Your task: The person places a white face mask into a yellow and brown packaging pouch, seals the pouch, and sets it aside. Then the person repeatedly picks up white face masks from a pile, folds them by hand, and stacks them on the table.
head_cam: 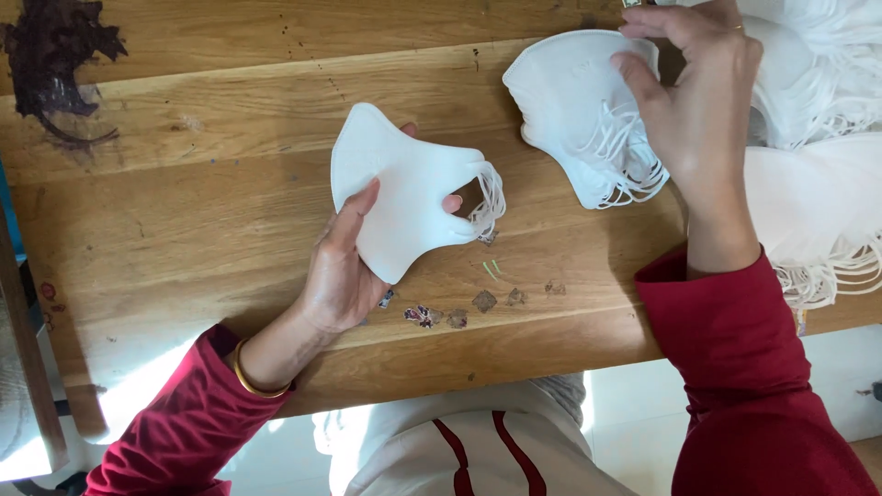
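Loops (pixel 487 197) of the mask (pixel 404 197) pinched in my left hand (pixel 344 271) may snag; right hand (pixel 694 101) pinches the mask stack (pixel 574 110) beside it, risking toppling.

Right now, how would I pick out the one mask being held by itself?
Start at the wooden table and find the left hand near its middle. It grips a single white mask, lifted apart from the stacked masks under the right hand.

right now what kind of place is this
Probably a small hand-packing or sorting spot at a worn wooden table: the left hand holds a white face mask, the right hand picks at a mask stack.
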